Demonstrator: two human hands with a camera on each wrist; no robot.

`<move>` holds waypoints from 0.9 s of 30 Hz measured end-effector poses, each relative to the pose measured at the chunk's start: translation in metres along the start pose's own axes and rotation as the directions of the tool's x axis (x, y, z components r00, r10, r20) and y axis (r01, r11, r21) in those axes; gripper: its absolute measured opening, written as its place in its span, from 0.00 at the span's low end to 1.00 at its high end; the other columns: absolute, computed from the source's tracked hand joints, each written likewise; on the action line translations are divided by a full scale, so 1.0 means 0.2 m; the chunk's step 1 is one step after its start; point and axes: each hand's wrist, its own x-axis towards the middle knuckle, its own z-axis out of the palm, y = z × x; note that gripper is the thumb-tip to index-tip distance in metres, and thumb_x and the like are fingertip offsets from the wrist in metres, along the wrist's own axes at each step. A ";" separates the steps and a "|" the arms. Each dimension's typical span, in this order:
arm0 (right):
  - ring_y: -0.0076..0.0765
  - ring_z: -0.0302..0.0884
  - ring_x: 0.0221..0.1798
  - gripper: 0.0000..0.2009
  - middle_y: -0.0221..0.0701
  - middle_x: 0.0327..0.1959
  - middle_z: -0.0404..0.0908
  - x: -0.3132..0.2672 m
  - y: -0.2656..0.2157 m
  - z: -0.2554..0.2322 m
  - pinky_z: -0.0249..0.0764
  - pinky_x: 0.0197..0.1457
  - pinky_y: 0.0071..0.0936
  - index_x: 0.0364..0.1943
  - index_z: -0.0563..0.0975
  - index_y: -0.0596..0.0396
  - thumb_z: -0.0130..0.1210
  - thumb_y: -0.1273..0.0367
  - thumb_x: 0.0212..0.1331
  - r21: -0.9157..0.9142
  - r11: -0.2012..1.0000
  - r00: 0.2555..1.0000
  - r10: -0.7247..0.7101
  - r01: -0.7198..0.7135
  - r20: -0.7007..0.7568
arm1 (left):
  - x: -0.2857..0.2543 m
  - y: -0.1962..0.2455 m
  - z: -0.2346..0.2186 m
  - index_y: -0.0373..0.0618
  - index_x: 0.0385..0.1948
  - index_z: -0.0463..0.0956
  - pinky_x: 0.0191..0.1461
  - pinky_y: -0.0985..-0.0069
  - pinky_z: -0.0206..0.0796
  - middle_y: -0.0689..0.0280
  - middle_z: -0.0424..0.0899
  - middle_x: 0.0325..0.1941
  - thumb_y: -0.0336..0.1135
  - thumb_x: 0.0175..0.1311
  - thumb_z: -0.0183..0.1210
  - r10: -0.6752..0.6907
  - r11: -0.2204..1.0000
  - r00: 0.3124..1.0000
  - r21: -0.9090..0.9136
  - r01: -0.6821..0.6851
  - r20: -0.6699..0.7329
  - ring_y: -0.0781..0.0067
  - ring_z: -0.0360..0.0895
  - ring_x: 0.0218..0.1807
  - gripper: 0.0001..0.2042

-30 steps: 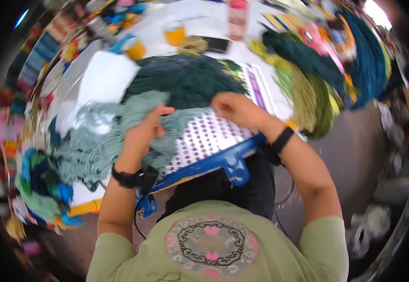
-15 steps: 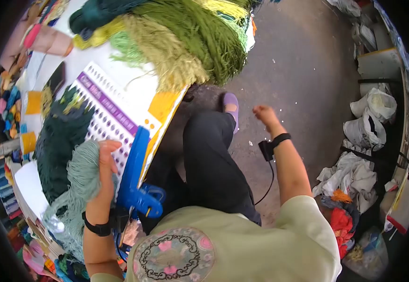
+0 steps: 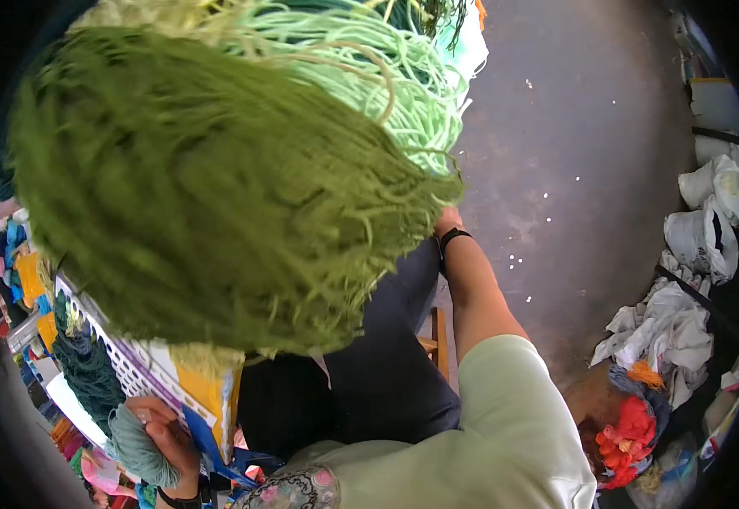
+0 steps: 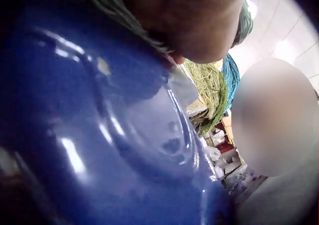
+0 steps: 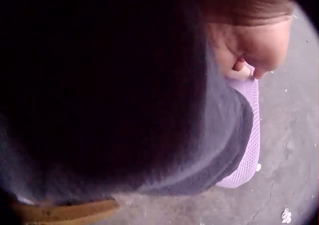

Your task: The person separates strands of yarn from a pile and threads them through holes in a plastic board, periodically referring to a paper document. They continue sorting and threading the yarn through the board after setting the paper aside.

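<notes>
In the head view my left hand [image 3: 166, 437] holds a pale grey-green skein of yarn [image 3: 132, 450] at the table's edge. My right hand [image 3: 448, 220] reaches low beside the right leg, mostly hidden behind a big olive-green yarn bundle [image 3: 208, 195] that hangs large in front of the camera. The right wrist view has this hand [image 5: 254, 40] bent down at the ankle, right by a lilac mesh shoe [image 5: 249, 155]; I cannot tell whether it grips anything there. A dark trouser leg [image 5: 219, 135] fills much of that view.
Mint-green yarn [image 3: 412, 93] lies beyond the olive bundle. A dark green skein [image 3: 89, 373] and a white card with holes [image 3: 136, 365] are on the table. A blue glossy clamp-like part [image 4: 124, 115] fills the left wrist view. White sacks [image 3: 700, 237] stand at the right wall.
The head view has leaned down and right, so the olive yarn now looms close. My right hand has gone from free air beside the leg down to the foot. My left stays on its skein.
</notes>
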 end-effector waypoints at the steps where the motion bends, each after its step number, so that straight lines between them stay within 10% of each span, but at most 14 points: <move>1: 0.42 0.66 0.61 0.17 0.34 0.54 0.69 -0.03 -0.03 -0.04 0.68 0.60 0.40 0.55 0.70 0.50 0.40 0.64 0.65 -0.246 0.966 0.993 -0.094 0.073 -0.074 | 0.00 0.01 0.01 0.42 0.23 0.64 0.36 0.79 0.51 0.66 0.66 0.26 0.48 0.70 0.48 -0.005 1.000 1.000 0.000 0.005 -0.026 0.77 0.61 0.30 0.19; 8: 0.46 0.66 0.59 0.16 0.37 0.53 0.69 0.11 0.02 0.16 0.68 0.59 0.39 0.53 0.71 0.56 0.39 0.66 0.66 -0.452 0.884 0.989 -0.145 0.122 -0.016 | -0.02 0.04 0.00 0.43 0.25 0.62 0.39 0.79 0.51 0.68 0.64 0.28 0.51 0.70 0.48 -0.109 0.994 0.993 -0.010 0.109 -0.038 0.78 0.59 0.31 0.20; 9: 0.48 0.66 0.58 0.16 0.40 0.52 0.70 0.20 0.16 0.39 0.65 0.62 0.38 0.52 0.72 0.58 0.40 0.67 0.65 -0.213 0.967 0.943 -0.197 0.142 -0.267 | -0.01 0.06 -0.01 0.44 0.26 0.62 0.39 0.79 0.52 0.69 0.63 0.28 0.52 0.70 0.47 -0.141 0.990 0.990 -0.032 0.141 0.000 0.78 0.59 0.32 0.20; 12: 0.47 0.66 0.58 0.16 0.41 0.51 0.71 0.27 0.26 0.47 0.64 0.63 0.37 0.50 0.73 0.58 0.40 0.68 0.64 -0.432 0.866 0.899 -0.374 0.250 -0.228 | -0.02 0.07 0.00 0.45 0.27 0.62 0.41 0.80 0.53 0.70 0.63 0.29 0.54 0.71 0.45 -0.214 0.972 0.976 -0.089 0.216 0.036 0.78 0.61 0.33 0.20; 13: 0.47 0.67 0.57 0.15 0.41 0.50 0.72 0.47 0.38 0.74 0.66 0.62 0.37 0.49 0.74 0.59 0.40 0.68 0.63 0.158 0.923 0.863 -0.255 0.352 -0.436 | -0.02 0.07 0.00 0.46 0.28 0.62 0.41 0.80 0.53 0.70 0.62 0.29 0.54 0.71 0.45 -0.237 0.962 0.970 -0.120 0.243 0.059 0.79 0.60 0.33 0.20; 14: 0.46 0.68 0.56 0.15 0.40 0.52 0.71 0.16 0.13 0.25 0.68 0.60 0.36 0.49 0.74 0.58 0.40 0.68 0.64 -0.417 0.877 0.942 -0.315 0.241 -0.118 | -0.02 0.07 -0.02 0.46 0.29 0.62 0.40 0.79 0.53 0.70 0.62 0.29 0.54 0.71 0.45 -0.264 0.950 0.961 -0.151 0.275 0.086 0.79 0.60 0.33 0.20; 19: 0.46 0.67 0.59 0.17 0.41 0.56 0.71 0.02 -0.07 0.02 0.68 0.60 0.36 0.52 0.73 0.57 0.37 0.66 0.66 -0.144 0.981 0.988 0.142 -0.132 0.062 | 0.01 0.04 0.01 0.43 0.24 0.64 0.20 0.84 0.46 0.65 0.68 0.28 0.47 0.73 0.43 0.043 0.997 0.999 0.071 -0.043 0.005 0.86 0.55 0.16 0.19; 20: 0.46 0.67 0.59 0.17 0.41 0.56 0.71 0.03 -0.04 0.06 0.68 0.60 0.36 0.52 0.73 0.57 0.37 0.66 0.66 -0.148 0.981 0.989 0.137 -0.128 0.059 | 0.01 0.05 0.01 0.43 0.24 0.64 0.20 0.84 0.46 0.65 0.68 0.28 0.47 0.73 0.43 0.041 0.997 0.999 0.069 -0.041 -0.002 0.86 0.55 0.16 0.19; 22: 0.48 0.66 0.61 0.18 0.41 0.55 0.72 0.04 0.06 0.17 0.67 0.62 0.38 0.55 0.72 0.56 0.36 0.66 0.66 -0.484 0.853 0.926 -0.321 0.192 -0.198 | 0.01 0.06 0.01 0.43 0.24 0.64 0.20 0.84 0.46 0.65 0.68 0.27 0.47 0.73 0.43 0.034 0.994 0.999 0.108 -0.033 -0.002 0.86 0.55 0.16 0.19; 27: 0.47 0.66 0.63 0.18 0.40 0.59 0.71 0.09 0.01 0.09 0.64 0.63 0.42 0.55 0.71 0.54 0.36 0.66 0.66 -0.395 0.911 0.993 -0.100 0.116 0.061 | 0.01 0.05 0.01 0.43 0.24 0.64 0.20 0.84 0.46 0.65 0.68 0.27 0.47 0.73 0.43 0.053 0.997 0.999 0.051 -0.053 0.002 0.85 0.55 0.16 0.19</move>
